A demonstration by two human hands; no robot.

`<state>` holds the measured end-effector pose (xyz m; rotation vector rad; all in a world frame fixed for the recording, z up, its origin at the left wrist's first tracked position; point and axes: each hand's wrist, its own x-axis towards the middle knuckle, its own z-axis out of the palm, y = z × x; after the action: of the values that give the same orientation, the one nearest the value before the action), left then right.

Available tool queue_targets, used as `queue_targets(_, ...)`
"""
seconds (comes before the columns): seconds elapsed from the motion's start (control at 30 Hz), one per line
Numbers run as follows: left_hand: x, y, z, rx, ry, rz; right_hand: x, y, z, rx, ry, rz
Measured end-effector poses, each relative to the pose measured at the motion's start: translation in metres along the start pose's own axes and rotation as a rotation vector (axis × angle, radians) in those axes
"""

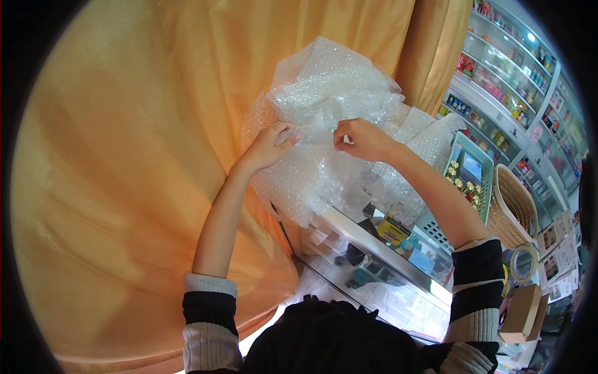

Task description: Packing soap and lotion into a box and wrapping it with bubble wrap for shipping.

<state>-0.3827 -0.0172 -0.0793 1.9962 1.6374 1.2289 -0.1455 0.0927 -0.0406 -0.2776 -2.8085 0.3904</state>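
A large crumpled heap of clear bubble wrap (322,180) lies before me, over the end of a glass display counter (397,262). My left hand (273,145) rests at the wrap's left side, fingers bent and thumb towards the middle; whether it pinches the film is not clear. Opposite it, my right hand (359,138) is curled with fingertips and thumb together on the wrap. A short span of film lies between the two hands. Anything under the wrap is hidden.
A golden curtain (126,187) hangs along the left and back. On the right stand a green plastic basket (488,187) with a blue box (471,167), a beige basket (514,205), a tape roll (524,262) and a cardboard box (519,313). Stocked glass shelves (509,70) rise beyond.
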Motion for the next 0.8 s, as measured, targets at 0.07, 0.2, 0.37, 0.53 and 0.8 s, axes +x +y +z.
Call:
queue_targets(0.07,-0.002,0.008,-0.001,0.027,-0.003,-0.031,0.000,0.006,0.000,0.056,0.133,0.135)
queue_targets(0.2,-0.004,0.013,0.000,0.079,-0.069,-0.017,-0.001,0.015,-0.001,0.121,0.275,0.123)
queue_targets(0.37,-0.002,-0.002,0.003,0.086,-0.090,0.022,0.006,0.003,-0.009,0.382,0.358,0.339)
queue_targets(0.53,0.000,-0.003,0.008,0.187,-0.031,0.030,0.008,0.007,-0.013,0.505,0.465,0.284)
queue_targets(0.8,0.003,0.006,0.008,-0.067,-0.096,0.020,0.016,-0.005,-0.020,0.750,0.556,0.201)
